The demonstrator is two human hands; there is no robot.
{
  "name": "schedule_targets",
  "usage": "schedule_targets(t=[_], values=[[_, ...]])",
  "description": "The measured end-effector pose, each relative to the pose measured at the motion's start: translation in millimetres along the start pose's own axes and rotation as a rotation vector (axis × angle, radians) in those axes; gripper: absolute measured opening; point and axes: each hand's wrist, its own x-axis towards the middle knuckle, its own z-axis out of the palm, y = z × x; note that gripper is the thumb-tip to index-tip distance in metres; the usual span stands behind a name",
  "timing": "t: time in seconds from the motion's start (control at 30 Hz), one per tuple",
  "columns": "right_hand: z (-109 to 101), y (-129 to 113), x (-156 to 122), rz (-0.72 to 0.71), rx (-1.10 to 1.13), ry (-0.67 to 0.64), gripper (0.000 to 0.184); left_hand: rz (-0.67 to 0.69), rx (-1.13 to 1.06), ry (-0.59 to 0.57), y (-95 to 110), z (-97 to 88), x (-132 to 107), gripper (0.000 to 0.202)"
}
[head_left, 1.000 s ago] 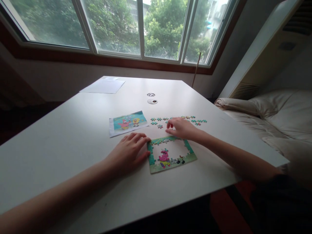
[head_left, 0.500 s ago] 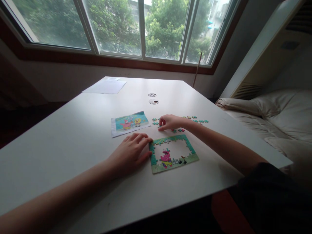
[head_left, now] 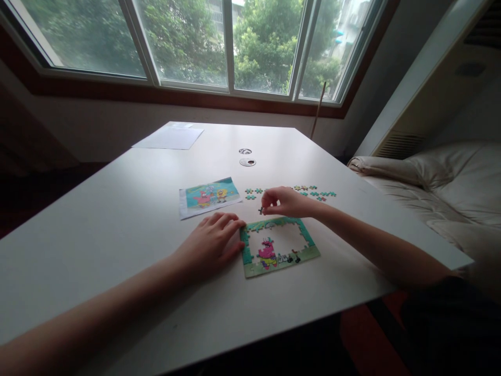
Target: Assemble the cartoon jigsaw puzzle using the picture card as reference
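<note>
A flat rectangular jigsaw puzzle with a teal-and-green printed border (head_left: 254, 269) lies on the white, smooth-topped table (head_left: 136, 209) in front of the person, and it looks only partly built: the border appears joined all round, and a pink figure with yellow-green shorts stands in its lower left, while most of the middle is a bare gap. The left hand (head_left: 219, 235) rests with its fingers loosely apart, thumb and forefinger at the puzzle's left edge, gripping nothing. The right hand (head_left: 284, 201), just beyond the far edge, pinches a small, dark-looking knobbed piece (head_left: 261, 211) between thumb and fingers; its print cannot be made out. Left to fit, it seems, are that piece and the loose teal and multicoloured pieces (head_left: 250, 197) scattered beyond the right hand, some hidden behind it. A colour-printed white paper sheet (head_left: 209, 194) showing cartoon figures lies near the left hand
</note>
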Motion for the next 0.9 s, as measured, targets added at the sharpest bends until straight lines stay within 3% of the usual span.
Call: schedule_targets(t=[0.2, 0.37, 0.9], values=[[-6, -2, -33, -0.029, 0.081, -0.122, 0.015, -0.008, 0.008, -0.007, 0, -0.9, 1, 0.033], [-4, -4, -41, -0.099, 0.046, -0.202, 0.014, -0.004, 0.017, -0.015, 0, -1.5, 1, 0.033], [13, -5, -39, -0.155, -0.109, -0.031, 0.01, 0.001, 0.019, -0.004, 0, 0.4, 1, 0.034]])
